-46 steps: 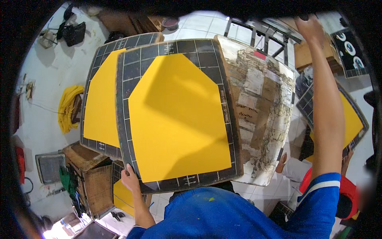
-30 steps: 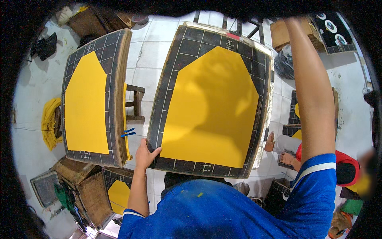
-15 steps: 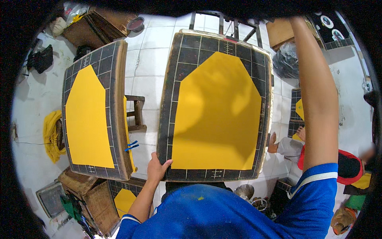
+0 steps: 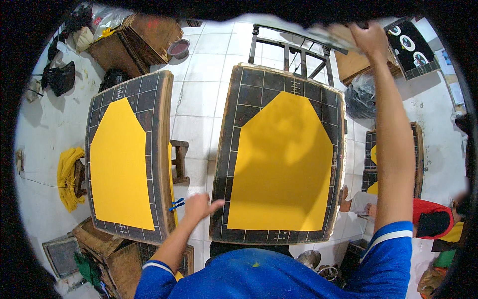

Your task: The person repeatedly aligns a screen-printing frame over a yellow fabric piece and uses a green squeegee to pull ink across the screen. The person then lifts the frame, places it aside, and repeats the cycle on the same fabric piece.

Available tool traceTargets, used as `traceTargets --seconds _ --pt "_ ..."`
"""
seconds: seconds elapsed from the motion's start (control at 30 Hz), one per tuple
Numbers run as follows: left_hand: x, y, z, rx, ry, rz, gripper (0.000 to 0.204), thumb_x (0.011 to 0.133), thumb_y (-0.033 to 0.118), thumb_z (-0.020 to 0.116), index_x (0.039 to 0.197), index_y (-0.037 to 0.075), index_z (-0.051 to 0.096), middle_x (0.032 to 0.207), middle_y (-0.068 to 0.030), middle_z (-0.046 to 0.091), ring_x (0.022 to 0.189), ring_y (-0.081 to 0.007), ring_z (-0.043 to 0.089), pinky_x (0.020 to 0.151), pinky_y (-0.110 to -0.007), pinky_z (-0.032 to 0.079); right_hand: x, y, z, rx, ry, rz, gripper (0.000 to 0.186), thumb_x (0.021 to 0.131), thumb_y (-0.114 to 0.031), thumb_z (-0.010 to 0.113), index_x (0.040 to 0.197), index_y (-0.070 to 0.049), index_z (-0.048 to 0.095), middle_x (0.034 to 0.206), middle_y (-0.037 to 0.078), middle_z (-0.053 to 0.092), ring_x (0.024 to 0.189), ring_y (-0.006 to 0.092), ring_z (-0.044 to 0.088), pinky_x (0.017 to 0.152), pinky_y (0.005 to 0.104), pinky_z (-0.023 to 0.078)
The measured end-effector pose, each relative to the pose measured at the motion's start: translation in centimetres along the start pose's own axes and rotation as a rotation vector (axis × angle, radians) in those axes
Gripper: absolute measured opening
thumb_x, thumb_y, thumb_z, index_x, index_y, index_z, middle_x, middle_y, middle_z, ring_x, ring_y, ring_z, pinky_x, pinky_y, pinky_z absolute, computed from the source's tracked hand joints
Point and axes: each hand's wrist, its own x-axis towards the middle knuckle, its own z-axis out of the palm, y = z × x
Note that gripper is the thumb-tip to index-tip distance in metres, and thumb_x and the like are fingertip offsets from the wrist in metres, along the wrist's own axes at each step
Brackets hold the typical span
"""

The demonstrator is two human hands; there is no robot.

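Two dark gridded boards lie side by side, each carrying a yellow house-shaped sheet. The right board [image 4: 281, 164] is straight in front of me, and the left board [image 4: 124, 159] has blue clips [image 4: 175, 204] at its near right edge. My left hand [image 4: 199, 207] hovers with fingers apart just off the right board's near left edge, holding nothing. My right hand [image 4: 371, 37] is stretched far up past the right board. It is closed on the end of a thin flat panel [image 4: 303, 36] that lies on a metal rack [image 4: 289, 47].
A wooden stool [image 4: 179, 162] stands between the boards on the white tiled floor. Wooden crates [image 4: 144, 35] and a small bowl [image 4: 178, 48] are at the back left. A yellow cloth pile [image 4: 67, 177] lies left. Another person in red [image 4: 428, 222] sits right, beside a third board [image 4: 393, 159].
The right board has come down flat beside the left one. My left hand has let go of its near left corner and now hangs free.
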Motion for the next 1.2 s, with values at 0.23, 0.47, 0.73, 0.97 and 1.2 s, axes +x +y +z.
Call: traceTargets --seconds 0.23,0.47,0.73,0.97,1.2 --pt "12.0 10.5 -20.0 -1.24 0.963 0.647 0.066 0.094 0.032 0.08 0.144 0.001 0.05 0.125 -0.0138 0.068 0.11 -0.02 0.065 0.095 -0.036 0.054 -17.3 -3.7 0.3 0.348 0.291 -0.196 0.06 0.077 -0.067 0.081 0.095 -0.011 0.075 0.094 0.008 0.071 0.094 0.0313 0.066 0.08 0.0472 0.05" --pt "19.9 7.0 -11.3 -1.745 0.354 -0.355 0.042 0.092 0.049 0.078 0.114 0.014 0.068 0.1 0.0004 0.068 0.093 -0.0168 0.062 0.091 -0.036 0.044 -27.7 -4.0 7.7 0.401 -0.703 -0.212 0.037 0.084 -0.024 0.081 0.116 -0.01 0.071 0.108 0.011 0.072 0.106 0.0368 0.063 0.088 0.0536 0.044" --pt "23.6 7.0 -5.4 -1.418 0.487 -0.421 0.08 0.1 0.052 0.068 0.144 -0.01 0.045 0.145 -0.0228 0.055 0.133 -0.0311 0.052 0.113 -0.043 0.039 -32.4 -2.8 10.2 0.527 -0.694 -0.302 0.026 0.085 -0.011 0.076 0.11 -0.011 0.067 0.102 0.01 0.069 0.104 0.037 0.06 0.086 0.0533 0.043" --pt "23.5 9.0 -4.4 -1.331 0.568 -0.414 0.086 0.104 0.057 0.058 0.153 -0.011 0.033 0.155 -0.0264 0.044 0.141 -0.0331 0.046 0.117 -0.042 0.037 -23.6 -3.3 19.1 0.431 -0.671 -0.349 0.029 0.084 -0.013 0.077 0.111 -0.009 0.069 0.1 0.019 0.074 0.101 0.0453 0.067 0.085 0.0561 0.051" --pt "23.4 9.1 -4.0 -1.36 0.663 -0.281 0.065 0.107 0.049 0.059 0.139 -0.006 0.046 0.139 -0.0222 0.057 0.128 -0.0296 0.053 0.111 -0.041 0.04 -20.6 -2.6 22.3 0.459 -0.917 -0.323 0.035 0.082 -0.009 0.076 0.116 -0.009 0.068 0.111 0.017 0.075 0.109 0.0404 0.068 0.09 0.0528 0.052"
